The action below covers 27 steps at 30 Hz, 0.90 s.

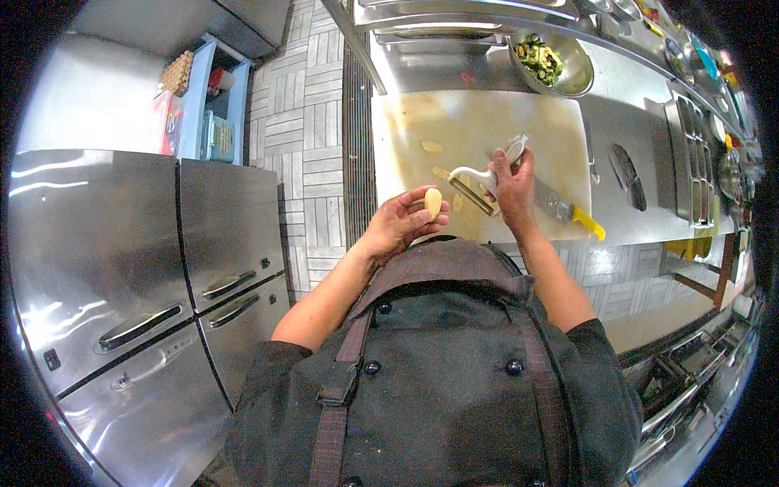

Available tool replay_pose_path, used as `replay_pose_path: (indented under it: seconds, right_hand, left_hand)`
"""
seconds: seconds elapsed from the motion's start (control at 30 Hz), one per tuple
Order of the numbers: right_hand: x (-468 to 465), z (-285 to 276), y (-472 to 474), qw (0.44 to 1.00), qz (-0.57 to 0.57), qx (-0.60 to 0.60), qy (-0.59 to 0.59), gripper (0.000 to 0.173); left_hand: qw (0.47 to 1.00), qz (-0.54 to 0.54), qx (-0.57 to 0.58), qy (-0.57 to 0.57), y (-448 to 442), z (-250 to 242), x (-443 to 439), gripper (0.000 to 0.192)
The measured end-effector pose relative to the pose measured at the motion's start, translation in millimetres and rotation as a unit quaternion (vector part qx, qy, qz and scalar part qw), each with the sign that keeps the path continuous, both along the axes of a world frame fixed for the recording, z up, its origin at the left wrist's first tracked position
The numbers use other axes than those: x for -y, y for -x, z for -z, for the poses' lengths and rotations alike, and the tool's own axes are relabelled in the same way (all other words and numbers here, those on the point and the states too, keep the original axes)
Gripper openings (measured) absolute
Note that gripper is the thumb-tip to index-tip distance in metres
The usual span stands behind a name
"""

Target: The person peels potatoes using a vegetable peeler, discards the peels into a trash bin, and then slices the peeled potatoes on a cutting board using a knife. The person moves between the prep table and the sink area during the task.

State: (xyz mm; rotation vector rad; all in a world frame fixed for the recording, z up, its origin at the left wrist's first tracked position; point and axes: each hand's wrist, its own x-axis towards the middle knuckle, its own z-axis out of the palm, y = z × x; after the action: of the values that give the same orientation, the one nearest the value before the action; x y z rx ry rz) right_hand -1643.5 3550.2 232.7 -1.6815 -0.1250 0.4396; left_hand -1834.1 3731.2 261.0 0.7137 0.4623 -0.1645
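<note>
My left hand (408, 220) holds a small, pale yellow peeled piece of vegetable (433, 204) between thumb and fingers, above the near left part of the cutting board (517, 115). In my right hand (515, 182) is a white-handled peeler (478, 173), its wide metal blade tilted towards the left hand but apart from the piece. Several thin yellow slices (432, 146) lie on the board, some partly hidden behind the peeler. Just right of my right hand rests a kitchen knife with a yellow handle (587, 223), its blade on the board.
A steel bowl (578, 67) of cut green vegetables stands behind the board. On the steel counter to the right lie a black-handled utensil (636, 192) and a rack of metal containers (694, 161). Steel refrigerator doors (231, 225) and a blue shelf unit (201, 103) stand left.
</note>
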Motion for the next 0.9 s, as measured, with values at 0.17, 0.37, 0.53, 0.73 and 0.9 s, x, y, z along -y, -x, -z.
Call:
replay_pose_path:
  seconds: [0.17, 0.37, 0.53, 0.73, 0.9]
  right_hand:
    - [-33, -31, 7, 0.998, 0.003, -0.036, -0.057, 0.051]
    - [-28, -35, 7, 0.975, 0.009, -0.151, -0.162, 0.05]
    - [-13, -30, 7, 0.978, 0.01, -0.148, -0.148, 0.049]
    - [-23, -31, 11, 0.995, -0.039, -0.073, -0.062, 0.05]
    - [-47, -19, 22, 0.991, -0.096, 0.032, -0.091, 0.049]
  left_hand:
    - [0.993, 0.061, -0.005, -0.105, -8, -4, 4, 0.058]
    - [0.974, 0.07, 0.004, -0.216, -9, -14, 1, 0.059]
    - [0.981, 0.103, 0.029, -0.162, -9, -14, 2, 0.055]
    - [0.955, 0.162, 0.011, -0.25, -16, -12, 7, 0.043]
    - [0.91, 0.211, -0.09, -0.344, -20, -10, 8, 0.029]
